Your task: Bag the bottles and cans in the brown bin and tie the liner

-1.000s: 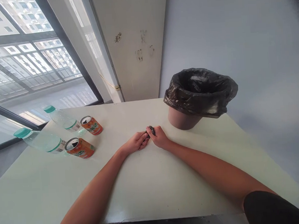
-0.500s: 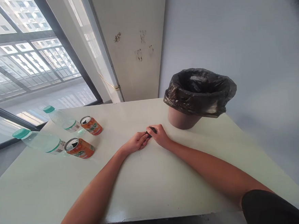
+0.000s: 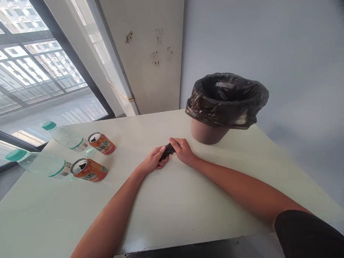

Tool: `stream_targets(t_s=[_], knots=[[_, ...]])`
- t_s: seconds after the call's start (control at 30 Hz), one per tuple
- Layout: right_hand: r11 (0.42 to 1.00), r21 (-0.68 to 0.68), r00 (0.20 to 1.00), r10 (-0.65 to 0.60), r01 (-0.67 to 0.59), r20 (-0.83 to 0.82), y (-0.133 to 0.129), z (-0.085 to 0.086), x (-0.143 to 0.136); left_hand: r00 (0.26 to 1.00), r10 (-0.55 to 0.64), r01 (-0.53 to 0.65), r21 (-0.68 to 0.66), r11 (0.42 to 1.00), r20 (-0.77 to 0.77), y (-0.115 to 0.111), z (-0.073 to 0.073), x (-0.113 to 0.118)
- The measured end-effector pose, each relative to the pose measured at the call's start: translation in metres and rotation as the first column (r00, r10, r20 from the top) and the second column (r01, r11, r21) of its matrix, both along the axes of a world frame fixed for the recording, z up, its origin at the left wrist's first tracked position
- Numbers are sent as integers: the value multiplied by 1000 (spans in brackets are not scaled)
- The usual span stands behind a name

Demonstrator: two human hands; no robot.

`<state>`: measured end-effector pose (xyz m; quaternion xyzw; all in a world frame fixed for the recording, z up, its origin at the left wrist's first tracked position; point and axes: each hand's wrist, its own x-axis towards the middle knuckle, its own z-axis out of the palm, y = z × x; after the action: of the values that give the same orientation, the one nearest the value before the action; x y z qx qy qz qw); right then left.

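Between my two hands is a small folded bundle of black plastic point(image 3: 167, 152), which looks like a rolled bin bag. My left hand point(image 3: 155, 160) is closed on its left end, thumb on top. The fingers of my right hand point(image 3: 183, 150) pinch its right end. Both hands are low over the middle of the white table point(image 3: 177, 199). Behind my right hand stands a brownish-pink bin point(image 3: 206, 132) with a black bin bag point(image 3: 226, 111) lining it and folded over its rim.
On the left stand two orange drink cans, a nearer can point(image 3: 89, 171) and a farther can point(image 3: 102, 143). Beside them are two clear green-capped bottles, a nearer bottle point(image 3: 43, 164) and a farther bottle point(image 3: 65, 137). A wall point(image 3: 271, 39) rises behind the bin; a window point(image 3: 24, 76) is at left.
My hands have drawn slightly apart, and more of the black plastic shows between them. The whole view has shifted a little; the bin, cans and bottles stay in place.
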<state>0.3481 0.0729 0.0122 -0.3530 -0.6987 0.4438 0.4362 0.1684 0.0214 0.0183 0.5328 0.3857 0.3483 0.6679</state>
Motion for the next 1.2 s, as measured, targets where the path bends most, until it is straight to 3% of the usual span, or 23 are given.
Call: stream_targets(t_s=[0.23, 0.3, 0.4, 0.47, 0.67, 0.9, 1.1, 1.2], knots=[[970, -63, 959, -241, 235, -147, 5, -1, 2, 1000, 4, -4, -19, 1000, 18, 1, 0, -1], [970, -145, 952, -225, 197, -208, 6, -1, 3, 1000, -5, 5, -9, 1000, 11, 1, -2, -1], [954, -295, 948, -135, 46, -289, 8, -1, 3, 1000, 7, -7, 0, 1000, 13, 2, -6, -1], [945, -326, 954, -71, -29, -292, 8, -2, 2, 999, 33, -33, 10, 999, 23, 2, -7, 0], [969, -221, 986, 78, -109, -145, 6, -6, -4, 995, 72, -72, 2, 997, 62, 3, -8, 0], [991, -135, 998, -21, 14, -51, 6, -7, -6, 987, 131, -130, -15, 991, 94, 4, -4, 1], [998, 39, 990, -59, 55, 128, 8, -10, -11, 987, 142, -138, -56, 989, 79, 5, 2, 3], [994, 70, 989, -96, 88, 115, 6, -4, -9, 987, 140, -137, -39, 990, 75, 6, 0, 3]])
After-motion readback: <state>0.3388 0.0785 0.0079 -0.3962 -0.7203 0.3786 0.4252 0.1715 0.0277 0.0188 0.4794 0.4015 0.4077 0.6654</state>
